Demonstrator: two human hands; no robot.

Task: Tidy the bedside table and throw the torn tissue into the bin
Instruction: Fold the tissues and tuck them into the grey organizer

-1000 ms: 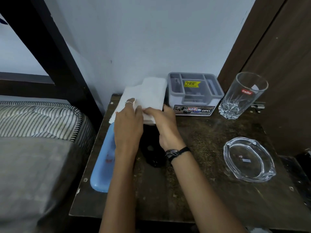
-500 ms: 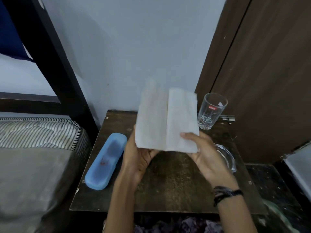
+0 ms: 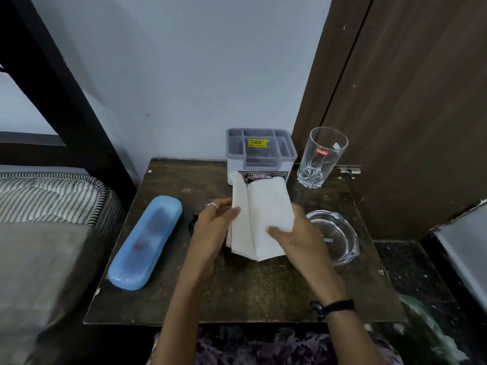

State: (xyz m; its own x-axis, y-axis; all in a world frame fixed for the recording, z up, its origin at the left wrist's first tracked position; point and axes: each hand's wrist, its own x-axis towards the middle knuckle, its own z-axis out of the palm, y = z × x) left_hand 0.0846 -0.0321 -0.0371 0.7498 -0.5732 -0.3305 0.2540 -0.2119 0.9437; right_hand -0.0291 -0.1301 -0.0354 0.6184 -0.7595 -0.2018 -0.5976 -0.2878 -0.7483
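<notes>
A white tissue (image 3: 263, 214), folded along a middle crease, is held above the dark wooden bedside table (image 3: 263, 291). My left hand (image 3: 213, 227) grips its left edge, and my right hand (image 3: 295, 235) pinches its lower right side. No tear shows on the side facing me. A dark object lies under the tissue and my left hand, mostly hidden. No bin is in view.
A blue plastic case (image 3: 146, 241) lies at the table's left. A grey organiser box (image 3: 261, 151) stands at the back, a drinking glass (image 3: 322, 156) to its right, a glass ashtray (image 3: 334, 235) at mid right. The bed (image 3: 47, 201) is left, a wooden door (image 3: 408, 101) right.
The tissue was lifted off the table's back left, raised upright in both hands, then lowered and tilted flatter over the middle of the table. The organiser box is back in view.
</notes>
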